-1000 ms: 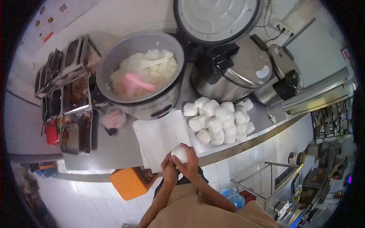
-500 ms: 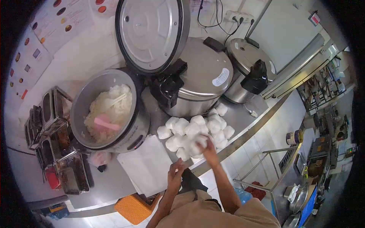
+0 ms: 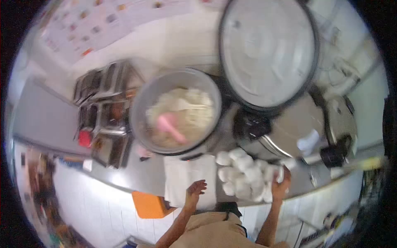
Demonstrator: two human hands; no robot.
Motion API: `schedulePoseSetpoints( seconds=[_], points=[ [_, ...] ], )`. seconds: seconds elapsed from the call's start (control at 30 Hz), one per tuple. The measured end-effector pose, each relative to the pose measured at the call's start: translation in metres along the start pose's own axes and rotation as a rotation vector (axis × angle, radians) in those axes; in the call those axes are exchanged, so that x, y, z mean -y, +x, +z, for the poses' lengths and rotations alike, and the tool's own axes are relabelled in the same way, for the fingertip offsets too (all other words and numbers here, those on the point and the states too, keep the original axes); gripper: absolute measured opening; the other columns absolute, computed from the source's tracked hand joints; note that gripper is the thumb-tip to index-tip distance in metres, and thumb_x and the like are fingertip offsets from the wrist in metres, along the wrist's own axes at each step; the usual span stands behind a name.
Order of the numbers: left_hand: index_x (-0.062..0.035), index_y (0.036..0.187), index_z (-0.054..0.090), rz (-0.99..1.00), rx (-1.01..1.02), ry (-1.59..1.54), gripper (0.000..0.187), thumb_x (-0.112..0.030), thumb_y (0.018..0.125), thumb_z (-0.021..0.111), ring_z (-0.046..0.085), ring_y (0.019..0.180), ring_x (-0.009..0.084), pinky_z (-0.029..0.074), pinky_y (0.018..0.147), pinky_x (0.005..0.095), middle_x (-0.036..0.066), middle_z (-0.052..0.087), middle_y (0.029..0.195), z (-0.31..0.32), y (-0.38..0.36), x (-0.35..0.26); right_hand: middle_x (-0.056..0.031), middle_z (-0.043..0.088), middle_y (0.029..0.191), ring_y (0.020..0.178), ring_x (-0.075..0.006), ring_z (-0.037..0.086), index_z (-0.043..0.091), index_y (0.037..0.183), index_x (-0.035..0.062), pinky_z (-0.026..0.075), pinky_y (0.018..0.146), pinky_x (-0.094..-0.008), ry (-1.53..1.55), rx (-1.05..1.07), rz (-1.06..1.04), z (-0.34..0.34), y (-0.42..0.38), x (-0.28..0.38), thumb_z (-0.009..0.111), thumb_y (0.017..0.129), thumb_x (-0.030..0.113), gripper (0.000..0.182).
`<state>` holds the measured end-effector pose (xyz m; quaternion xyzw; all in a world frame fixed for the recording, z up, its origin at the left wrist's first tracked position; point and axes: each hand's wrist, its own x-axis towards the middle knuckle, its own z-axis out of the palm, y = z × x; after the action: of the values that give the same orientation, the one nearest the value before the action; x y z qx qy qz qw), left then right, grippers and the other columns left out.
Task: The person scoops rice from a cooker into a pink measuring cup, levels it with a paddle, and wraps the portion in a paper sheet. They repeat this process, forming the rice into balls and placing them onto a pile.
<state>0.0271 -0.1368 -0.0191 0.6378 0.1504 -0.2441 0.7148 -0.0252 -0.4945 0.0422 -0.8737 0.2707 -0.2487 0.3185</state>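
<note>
White rounded bundles (image 3: 244, 173) lie heaped on the steel counter (image 3: 149, 177). At the heap's right side is my right hand (image 3: 281, 182), its fingers around a white bundle; blur hides the detail. My left hand (image 3: 196, 191) hovers over white sheets (image 3: 182, 169) left of the heap, empty, with its fingers apart. Behind the sheets stands an open cooker (image 3: 138, 120) holding white rice (image 3: 198, 115), a pink scoop (image 3: 171, 128) and a pale paddle (image 3: 190, 105).
A raised round lid (image 3: 269, 53) rises behind the counter, beside closed cookers (image 3: 300, 124). Metal containers (image 3: 111, 113) with dark contents sit at the left. An orange stool (image 3: 147, 204) is below the counter's front edge.
The view has swung left, so the cooker and heap appear further right. My right hand has moved from the front of the heap to its right side. My left hand's fingers are more spread.
</note>
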Motion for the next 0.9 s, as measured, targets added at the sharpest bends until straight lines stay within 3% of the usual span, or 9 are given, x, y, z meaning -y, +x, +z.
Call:
schedulePoseSetpoints(
  seconds=[0.03, 0.1, 0.23, 0.3, 0.43, 0.53, 0.67, 0.83, 0.9],
  points=[
    [-0.0031, 0.125, 0.066, 0.019, -0.043, -0.003, 0.033, -0.024, 0.100, 0.057, 0.067, 0.096, 0.0170, 0.052, 0.081, 0.0322, 0.008, 0.072, 0.108, -0.008, -0.011, -0.011, -0.0211, 0.069, 0.111, 0.099, -0.0337, 0.067, 0.067, 0.118, -0.0022, 0.053, 0.088, -0.0421, -0.158, -0.091, -0.056, 0.008, -0.001, 0.005, 0.067, 0.093, 0.016, 0.031],
    [-0.0024, 0.122, 0.066, 0.052, -0.151, -0.055, 0.030, -0.021, 0.100, 0.059, 0.066, 0.093, 0.0153, 0.051, 0.080, 0.0307, 0.007, 0.072, 0.104, -0.020, -0.019, -0.021, -0.0169, 0.071, 0.100, 0.084, -0.0250, 0.069, 0.070, 0.112, -0.0011, 0.054, 0.073, -0.0335, 0.230, 0.073, -0.007, 0.018, 0.015, 0.070, 0.070, 0.090, 0.011, 0.025],
    [0.0000, 0.116, 0.066, 0.199, -0.257, -0.104, 0.022, -0.014, 0.098, 0.062, 0.066, 0.093, 0.0147, 0.050, 0.080, 0.0285, 0.008, 0.071, 0.101, -0.022, -0.029, -0.065, -0.0110, 0.070, 0.085, 0.072, -0.0194, 0.068, 0.071, 0.101, 0.0024, 0.052, 0.063, -0.0302, 0.455, 0.491, -0.454, 0.074, 0.057, 0.254, 0.072, 0.085, 0.006, 0.016],
    [0.0007, 0.114, 0.065, 0.296, -0.230, -0.137, 0.021, -0.013, 0.099, 0.063, 0.065, 0.092, 0.0166, 0.050, 0.081, 0.0297, 0.009, 0.070, 0.102, -0.018, -0.025, -0.092, -0.0193, 0.069, 0.084, 0.079, -0.0365, 0.071, 0.064, 0.110, 0.0023, 0.054, 0.067, -0.0459, 0.229, 0.616, -0.706, 0.149, 0.080, 0.307, 0.072, 0.087, 0.020, 0.030],
    [0.0005, 0.113, 0.065, 0.461, -0.184, -0.144, 0.018, -0.010, 0.098, 0.062, 0.064, 0.093, 0.0153, 0.048, 0.083, 0.0290, 0.008, 0.069, 0.100, -0.014, -0.023, -0.148, -0.0258, 0.070, 0.088, 0.086, -0.0419, 0.070, 0.051, 0.113, -0.0061, 0.056, 0.075, -0.0491, -0.127, 0.704, -0.846, 0.314, 0.077, 0.327, 0.078, 0.078, 0.018, 0.051],
    [-0.0014, 0.122, 0.060, 0.489, -0.217, -0.188, 0.026, -0.011, 0.098, 0.062, 0.063, 0.098, 0.0167, 0.049, 0.088, 0.0308, 0.008, 0.067, 0.107, -0.029, -0.021, -0.164, -0.0265, 0.071, 0.092, 0.087, -0.0419, 0.071, 0.051, 0.113, -0.0070, 0.057, 0.074, -0.0497, -0.392, 0.834, -0.862, 0.296, 0.092, 0.358, 0.081, 0.073, 0.015, 0.055],
    [-0.0043, 0.131, 0.054, 0.540, -0.213, -0.440, 0.035, -0.015, 0.098, 0.061, 0.063, 0.102, 0.0209, 0.050, 0.090, 0.0337, 0.008, 0.066, 0.112, -0.035, -0.016, -0.193, -0.0204, 0.073, 0.090, 0.084, -0.0312, 0.073, 0.051, 0.119, -0.0033, 0.057, 0.070, -0.0436, 0.113, 1.026, -0.591, 0.193, 0.090, 0.395, 0.082, 0.075, 0.011, 0.056],
    [-0.0024, 0.138, 0.046, 0.296, 0.255, -0.653, 0.039, -0.014, 0.102, 0.050, 0.064, 0.083, 0.0154, 0.051, 0.076, 0.0275, 0.007, 0.066, 0.092, -0.070, -0.003, -0.191, -0.0115, 0.074, 0.089, 0.082, -0.0137, 0.069, 0.055, 0.122, 0.0061, 0.055, 0.066, -0.0327, 0.558, 1.312, -0.229, 0.178, 0.107, 0.388, 0.078, 0.081, 0.002, 0.047],
    [-0.0014, 0.138, 0.046, 0.310, 0.130, -0.528, 0.039, -0.015, 0.102, 0.050, 0.063, 0.074, 0.0148, 0.050, 0.065, 0.0266, 0.007, 0.065, 0.086, -0.084, -0.014, -0.180, -0.0121, 0.075, 0.093, 0.081, -0.0244, 0.071, 0.070, 0.109, 0.0045, 0.056, 0.072, -0.0343, 0.174, 0.792, -0.656, 0.228, 0.151, 0.360, 0.080, 0.078, 0.011, 0.033]
  ],
)
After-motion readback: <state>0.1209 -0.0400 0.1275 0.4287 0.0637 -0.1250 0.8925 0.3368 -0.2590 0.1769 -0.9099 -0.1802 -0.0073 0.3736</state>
